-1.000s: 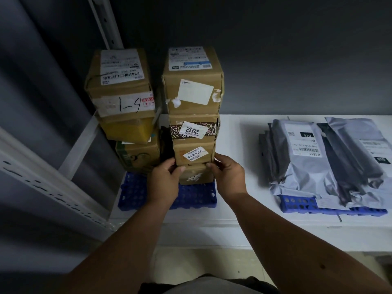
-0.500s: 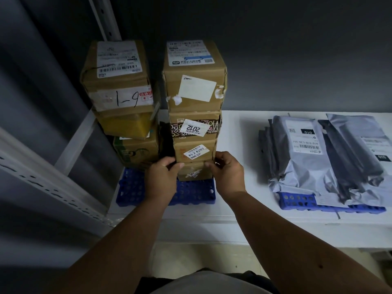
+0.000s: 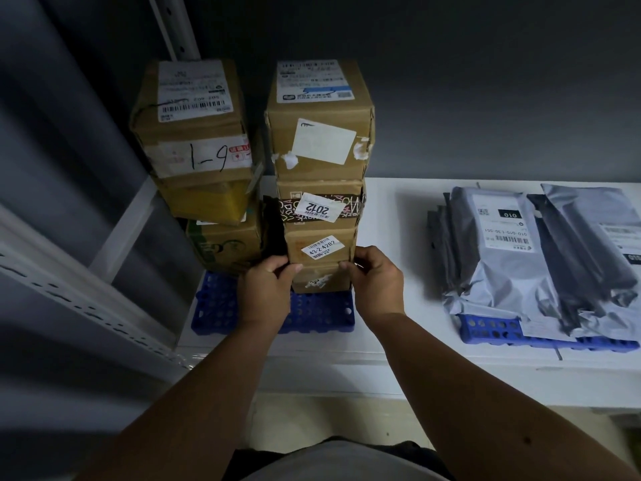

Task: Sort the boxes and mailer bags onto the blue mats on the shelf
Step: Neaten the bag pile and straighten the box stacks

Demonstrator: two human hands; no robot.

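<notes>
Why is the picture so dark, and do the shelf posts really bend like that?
Head view: dim light, so the wall and the corners fall into shadow, while the white shelf and the box labels stay readable. The wide-angle lens bows the shelf post at the edges. The forearms look smeared and soft.

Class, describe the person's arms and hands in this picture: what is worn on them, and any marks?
Both forearms are bare, with no sleeves, gloves, watch or rings visible. The left hand and right hand are uncovered. The right forearm shows small dark spots. A light garment shows at the bottom edge.
</notes>
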